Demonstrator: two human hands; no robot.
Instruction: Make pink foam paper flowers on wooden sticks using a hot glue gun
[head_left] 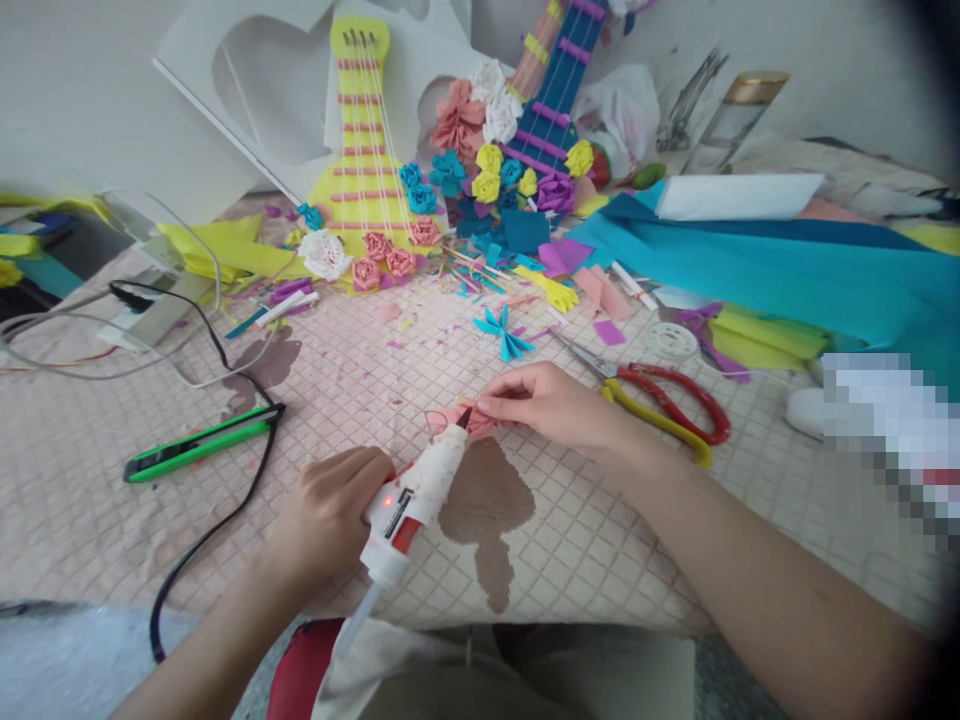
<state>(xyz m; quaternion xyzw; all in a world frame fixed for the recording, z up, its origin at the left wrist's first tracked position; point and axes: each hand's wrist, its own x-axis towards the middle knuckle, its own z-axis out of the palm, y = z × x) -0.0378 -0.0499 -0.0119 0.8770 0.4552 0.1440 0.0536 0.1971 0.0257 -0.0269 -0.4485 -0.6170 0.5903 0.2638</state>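
My left hand [334,505] is wrapped round the handle of a white hot glue gun [420,490], whose small light glows red. A clear glue stick [364,612] pokes out of its back end. The dark nozzle meets a folded piece of pink crepe paper [484,422] just above the table. Between its thumb and fingers my right hand [544,408] pinches that pink paper at its right side. Part of the paper is hidden behind the nozzle and my fingertips. Beyond them lies a blue paper bow shape [504,335].
Scissors [652,395] with red and yellow handles lie to the right, near a tape roll [673,340]. A green utility knife [202,445] and black cord [247,490] are at left. Behind stand a yellow paper guitar [360,150], a blue one [551,110] and paper flowers [457,120].
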